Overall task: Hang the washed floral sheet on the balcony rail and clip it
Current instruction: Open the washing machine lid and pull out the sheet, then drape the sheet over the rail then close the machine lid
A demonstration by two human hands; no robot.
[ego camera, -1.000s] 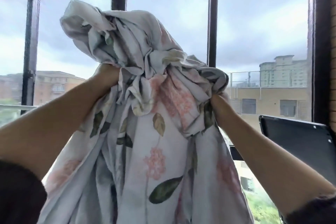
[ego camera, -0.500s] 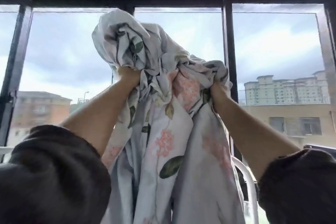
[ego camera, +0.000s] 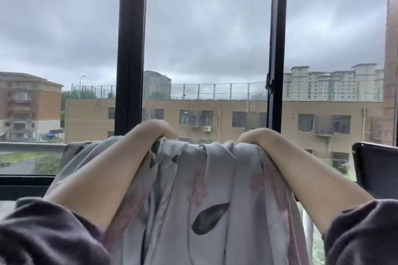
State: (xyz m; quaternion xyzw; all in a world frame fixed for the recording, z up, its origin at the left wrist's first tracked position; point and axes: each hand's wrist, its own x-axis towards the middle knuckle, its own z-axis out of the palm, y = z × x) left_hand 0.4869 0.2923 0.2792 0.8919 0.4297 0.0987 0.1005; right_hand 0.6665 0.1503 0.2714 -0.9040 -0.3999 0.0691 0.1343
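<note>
**2 hands clamp the sheet's top edge**

The left hand (ego camera: 155, 130) and right hand (ego camera: 256, 135) are apart. Each is hooked over the bunched top fold of the floral sheet (ego camera: 204, 189), with the fingers curled out of sight down its far side. The sheet hangs between the forearms. A white bar (ego camera: 308, 228) shows beside its lower right edge, and black window posts (ego camera: 131, 49) stand behind.
</note>
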